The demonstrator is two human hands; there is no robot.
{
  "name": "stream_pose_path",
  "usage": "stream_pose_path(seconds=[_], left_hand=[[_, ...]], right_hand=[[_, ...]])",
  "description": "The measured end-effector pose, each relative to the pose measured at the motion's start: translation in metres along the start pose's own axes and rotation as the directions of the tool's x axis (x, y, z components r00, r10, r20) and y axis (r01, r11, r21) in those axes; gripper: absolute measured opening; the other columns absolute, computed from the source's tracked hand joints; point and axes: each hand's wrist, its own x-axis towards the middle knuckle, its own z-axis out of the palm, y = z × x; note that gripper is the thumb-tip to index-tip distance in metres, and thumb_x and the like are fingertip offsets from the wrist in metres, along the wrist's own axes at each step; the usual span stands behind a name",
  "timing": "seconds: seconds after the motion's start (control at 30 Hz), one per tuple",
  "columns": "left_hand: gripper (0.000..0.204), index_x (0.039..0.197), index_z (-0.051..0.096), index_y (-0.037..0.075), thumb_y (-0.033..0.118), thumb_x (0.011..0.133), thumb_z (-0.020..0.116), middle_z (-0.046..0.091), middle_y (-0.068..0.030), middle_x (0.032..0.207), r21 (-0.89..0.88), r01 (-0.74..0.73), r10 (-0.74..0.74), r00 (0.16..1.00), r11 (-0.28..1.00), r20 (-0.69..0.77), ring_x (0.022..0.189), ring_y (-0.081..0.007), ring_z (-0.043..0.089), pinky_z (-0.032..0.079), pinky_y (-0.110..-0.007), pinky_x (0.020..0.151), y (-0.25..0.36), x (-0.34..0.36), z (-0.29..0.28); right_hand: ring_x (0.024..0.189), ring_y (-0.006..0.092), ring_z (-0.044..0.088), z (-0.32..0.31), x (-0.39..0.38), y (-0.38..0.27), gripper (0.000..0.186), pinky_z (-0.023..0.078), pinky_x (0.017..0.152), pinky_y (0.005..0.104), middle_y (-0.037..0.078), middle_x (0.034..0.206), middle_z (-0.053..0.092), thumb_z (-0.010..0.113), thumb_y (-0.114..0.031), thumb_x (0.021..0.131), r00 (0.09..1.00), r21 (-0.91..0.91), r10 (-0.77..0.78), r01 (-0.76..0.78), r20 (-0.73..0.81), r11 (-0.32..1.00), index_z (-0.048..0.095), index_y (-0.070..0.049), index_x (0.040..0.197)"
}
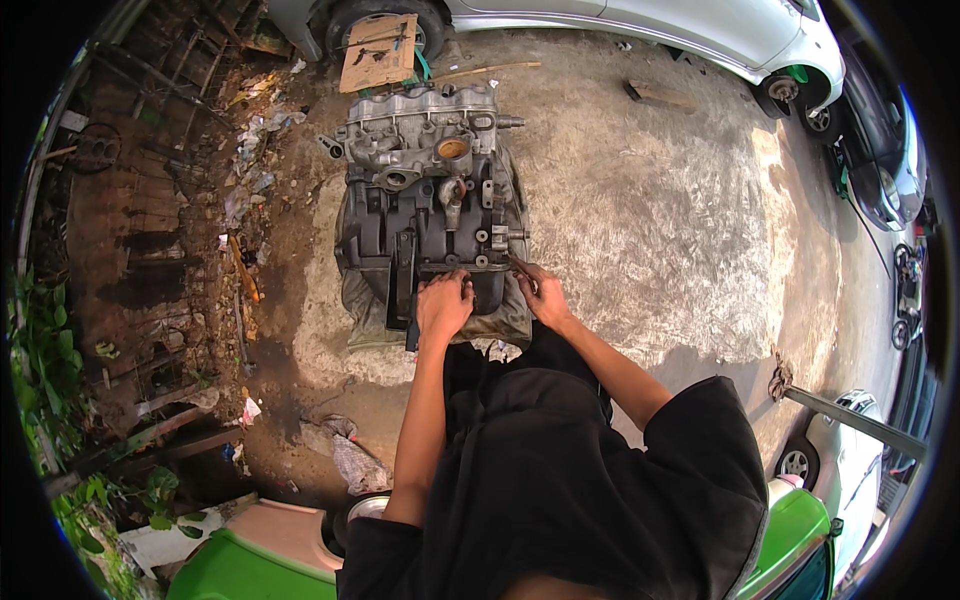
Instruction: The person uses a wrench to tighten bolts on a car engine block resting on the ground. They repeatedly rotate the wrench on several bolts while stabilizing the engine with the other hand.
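In front of me a grey and black engine block (pixel 375 235) lies on a dark, dirty cloth (pixel 365 325) spread over the concrete. My left hand (pixel 443 303) is closed over the block's near edge, its fingers bent onto the dark metal. At the near right corner my right hand (pixel 543 293) is closed in a pinch. A thin dark piece shows by those fingertips, too small to name. Farther up sits the cylinder head (pixel 410 103), bare metal, with a round brownish opening (pixel 453 149).
A silver car (pixel 640 25) stands beyond the engine, with cardboard (pixel 379 55) leaning on its wheel. To the left run litter and rusty scrap (pixel 140 220). A wood block (pixel 661 96) lies on the concrete. Behind me are green panels (pixel 255 568); at right, a metal pole (pixel 855 420).
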Motion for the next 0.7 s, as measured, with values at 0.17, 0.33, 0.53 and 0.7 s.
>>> stream_pose_path(seconds=[0.17,0.33,0.53,0.7], left_hand=[[0.029,0.116,0.067,0.011,0.026,0.093,0.057,0.071,-0.0113,0.106,-0.005,0.005,-0.005,1.0,1.0,-0.001,0.106,-0.0301,0.065,0.045,-0.05,0.096,0.001,-0.002,0.002],[0.031,0.116,0.067,0.009,0.026,0.092,0.058,0.071,-0.0123,0.108,0.011,-0.017,0.017,1.0,1.0,-0.002,0.106,-0.0304,0.065,0.045,-0.049,0.095,0.0,-0.001,0.0],[0.031,0.115,0.067,0.009,0.026,0.091,0.058,0.071,-0.0118,0.108,0.0,-0.026,0.026,1.0,1.0,-0.011,0.103,-0.0306,0.066,0.045,-0.049,0.094,-0.001,0.0,0.001],[0.031,0.116,0.067,0.009,0.026,0.091,0.058,0.071,-0.0121,0.109,0.012,-0.013,0.013,1.0,1.0,0.01,0.104,-0.0306,0.065,0.045,-0.049,0.093,0.001,0.0,-0.001]], right_hand=[[0.105,0.0414,0.063,0.002,0.0,0.004,0.04,0.05,0.091,0.0449,0.024,0.114,0.065,0.055,-0.008,0.095,0.998,-0.055,-0.039,0.041,0.043,0.998,0.055,-0.002,0.134],[0.104,0.0448,0.06,0.006,0.001,0.004,0.043,0.051,0.088,0.0484,0.025,0.114,0.061,0.057,-0.009,0.092,0.992,-0.151,-0.111,0.119,0.06,0.981,0.051,-0.002,0.134],[0.101,0.0461,0.059,0.008,0.001,0.001,0.04,0.05,0.087,0.051,0.026,0.112,0.058,0.058,-0.009,0.089,0.99,-0.169,-0.109,0.123,0.091,0.978,0.049,0.0,0.127],[0.105,0.0461,0.057,0.014,0.003,0.002,0.04,0.049,0.089,0.0514,0.026,0.115,0.055,0.061,-0.011,0.086,0.992,-0.132,-0.035,0.052,0.123,0.99,0.05,0.0,0.124]])
